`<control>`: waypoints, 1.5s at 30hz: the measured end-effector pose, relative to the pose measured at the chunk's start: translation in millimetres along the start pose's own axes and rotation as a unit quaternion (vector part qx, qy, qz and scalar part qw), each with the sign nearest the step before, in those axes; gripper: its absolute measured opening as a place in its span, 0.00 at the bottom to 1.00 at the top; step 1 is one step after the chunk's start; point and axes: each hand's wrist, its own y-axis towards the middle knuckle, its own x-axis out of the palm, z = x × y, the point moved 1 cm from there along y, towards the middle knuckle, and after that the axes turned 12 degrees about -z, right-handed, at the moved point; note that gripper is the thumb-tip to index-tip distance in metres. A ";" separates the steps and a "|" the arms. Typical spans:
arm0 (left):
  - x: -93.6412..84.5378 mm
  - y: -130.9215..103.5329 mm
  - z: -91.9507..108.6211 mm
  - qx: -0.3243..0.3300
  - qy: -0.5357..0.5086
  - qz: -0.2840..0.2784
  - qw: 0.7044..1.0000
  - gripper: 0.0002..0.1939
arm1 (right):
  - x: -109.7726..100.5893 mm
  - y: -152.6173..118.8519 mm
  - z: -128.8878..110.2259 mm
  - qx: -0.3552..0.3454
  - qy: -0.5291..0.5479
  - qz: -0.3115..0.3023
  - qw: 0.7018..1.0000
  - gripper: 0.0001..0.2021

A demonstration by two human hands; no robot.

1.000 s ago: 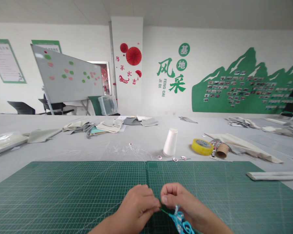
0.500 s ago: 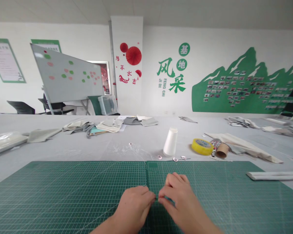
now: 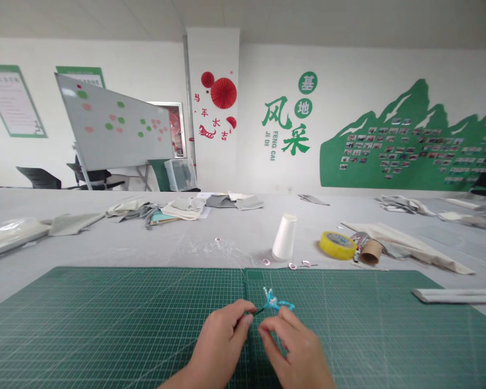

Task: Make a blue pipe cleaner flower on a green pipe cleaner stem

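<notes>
Between my hands is a small light-blue flower (image 3: 271,301) with pale, bead-like tips and a dark green stem (image 3: 260,311). My left hand (image 3: 225,334) pinches the stem between thumb and forefinger, so the bloom leans up and to the right. Just below the bloom, my right hand (image 3: 297,341) has thumb and fingertips brought together. Whatever lies in that pinch is too small to make out. Both hands are over the green cutting mats (image 3: 137,319), close to the seam between them.
Beyond the mats stand a white thread cone (image 3: 284,237) and a yellow tape roll (image 3: 337,245), with a cardboard tube (image 3: 371,252) beside it. Loose clear threads (image 3: 221,249) lie on the grey table. Folded cloth (image 3: 184,207) is at the back, and a pale strip (image 3: 457,295) crosses the right mat.
The blue flower, mostly hidden by my right hand before, now shows above my fingers. My right hand has come down slightly and its fingers have shifted away from the stem.
</notes>
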 end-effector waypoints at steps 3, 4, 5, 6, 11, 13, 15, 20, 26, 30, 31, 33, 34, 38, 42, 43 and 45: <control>-0.5 1.1 1.2 -0.014 -0.059 -0.003 0.998 0.11 | -1.8 3.7 -1.2 0.061 0.063 -0.019 0.996 0.11; -0.5 1.5 1.5 -0.017 -0.077 -0.003 0.997 0.10 | -2.4 5.0 -0.8 0.081 0.085 -0.024 0.993 0.11; -0.4 1.9 1.7 -0.019 -0.095 -0.002 0.995 0.10 | -2.9 6.1 0.1 0.098 0.110 -0.027 0.989 0.11; -0.3 2.2 2.1 -0.020 -0.111 -0.003 0.994 0.09 | -3.1 7.2 1.3 0.113 0.136 -0.030 0.984 0.11; -0.5 4.4 3.5 -0.016 -0.179 -0.015 0.984 0.08 | -2.4 10.7 8.0 0.138 0.206 -0.042 0.968 0.12; -0.5 5.9 3.2 -0.014 -0.202 -0.025 0.979 0.09 | -2.4 11.6 8.8 0.138 0.219 -0.046 0.965 0.12; -0.1 7.5 2.6 -0.012 -0.223 -0.035 0.974 0.08 | -2.7 12.0 8.8 0.138 0.228 -0.048 0.963 0.12; 0.9 7.8 2.4 0.000 -0.260 -0.062 0.964 0.07 | -1.9 11.9 10.5 0.140 0.239 -0.054 0.959 0.14; 0.5 7.4 2.4 0.004 -0.293 -0.073 0.953 0.04 | -2.5 12.3 11.4 0.142 0.245 -0.052 0.958 0.13; 2.6 9.7 -2.8 0.001 -0.312 -0.074 0.947 0.04 | -4.5 11.9 9.4 0.138 0.249 -0.049 0.957 0.12; 3.7 10.1 -4.5 -0.001 -0.315 -0.075 0.946 0.05 | -4.6 11.8 9.3 0.138 0.251 -0.048 0.957 0.12; 5.7 10.6 -7.0 -0.004 -0.322 -0.078 0.943 0.06 | -4.3 12.1 9.4 0.137 0.255 -0.048 0.956 0.12; 6.6 10.7 -7.6 -0.007 -0.326 -0.079 0.942 0.06 | -4.0 12.3 9.4 0.137 0.258 -0.048 0.955 0.13; 6.8 10.8 -5.0 -0.017 -0.339 -0.087 0.937 0.07 | -3.0 13.4 7.9 0.144 0.275 -0.050 0.949 0.15; 4.3 11.2 0.3 -0.018 -0.339 -0.087 0.937 0.07 | -2.3 13.0 6.2 0.147 0.289 -0.054 0.944 0.15; 3.8 11.2 1.0 -0.016 -0.336 -0.083 0.938 0.07 | -2.3 12.9 6.2 0.147 0.291 -0.055 0.944 0.15; 2.9 10.7 1.8 -0.011 -0.330 -0.075 0.941 0.06 | -2.3 13.1 6.6 0.146 0.295 -0.056 0.943 0.15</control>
